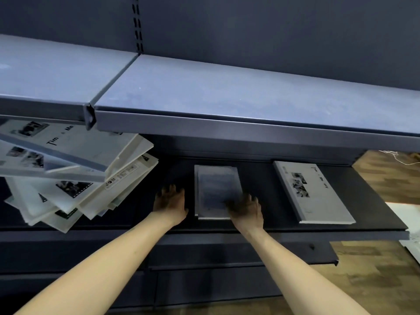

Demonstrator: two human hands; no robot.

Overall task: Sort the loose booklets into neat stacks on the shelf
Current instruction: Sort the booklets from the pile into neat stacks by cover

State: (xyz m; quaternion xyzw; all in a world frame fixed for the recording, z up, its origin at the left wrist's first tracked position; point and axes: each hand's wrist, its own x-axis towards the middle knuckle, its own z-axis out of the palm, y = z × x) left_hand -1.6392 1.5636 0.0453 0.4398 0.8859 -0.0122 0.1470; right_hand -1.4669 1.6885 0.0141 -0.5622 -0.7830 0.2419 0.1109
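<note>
A small stack of grey-blue booklets (214, 187) lies flat in the middle of the dark lower shelf (268, 226). My right hand (246, 210) rests on the stack's near right corner with fingers spread. On the bare shelf just left of the stack is my left hand (170, 201), fingers straight and holding nothing. A messy pile of white booklets (75, 176) fans out at the shelf's left end. One white booklet with photos on its cover (313, 192) lies alone at the right.
A grey upper shelf (227, 94) juts out above and hides the back of the lower one. A dark back panel rises behind it. Wooden floor (375, 280) shows at the lower right past the shelf's end.
</note>
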